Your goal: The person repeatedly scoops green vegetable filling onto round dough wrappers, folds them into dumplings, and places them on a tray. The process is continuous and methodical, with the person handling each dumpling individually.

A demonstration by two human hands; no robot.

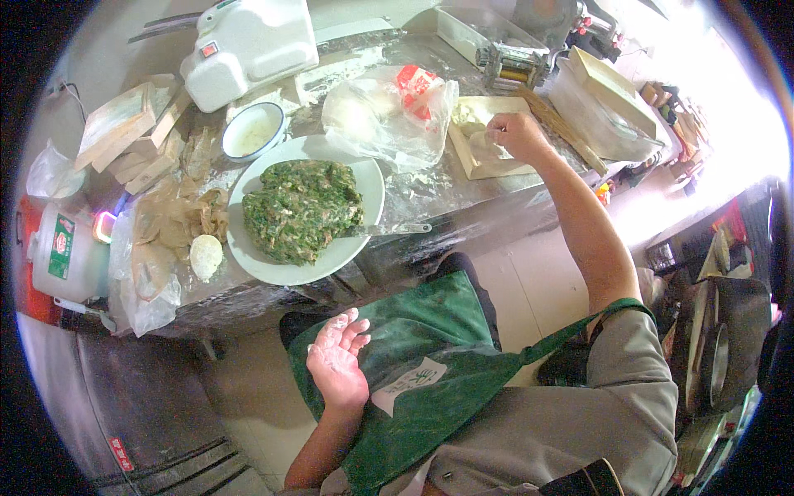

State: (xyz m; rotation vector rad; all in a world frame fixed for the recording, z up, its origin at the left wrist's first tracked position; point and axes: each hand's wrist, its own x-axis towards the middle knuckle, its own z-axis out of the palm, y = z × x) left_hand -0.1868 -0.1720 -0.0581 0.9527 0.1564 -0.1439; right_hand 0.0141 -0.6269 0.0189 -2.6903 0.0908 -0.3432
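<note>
My right hand (515, 136) reaches over a shallow wooden tray (472, 166), its fingers pinched together. Pale dough pieces (474, 127) lie in the tray under and beside the fingertips; whether the fingers grip one cannot be made out. Dusted with flour, my left hand (340, 356) is held palm up above my green apron (428, 310), fingers apart, with nothing on it. Between the hands and the wall, a large white plate (369, 186) bears a mound of green chopped filling (301, 211). A flat metal spatula (397, 229) is stuck into the mound, its handle over the plate's rim.
A blue-rimmed bowl (253, 131), a clear plastic bag (384, 118) and a pale oval lump (206, 257) surround the plate. Wooden boxes (118, 124) are piled at left. A white machine (254, 53), a roller machine (512, 65) and a plastic bin (602, 118) stand behind.
</note>
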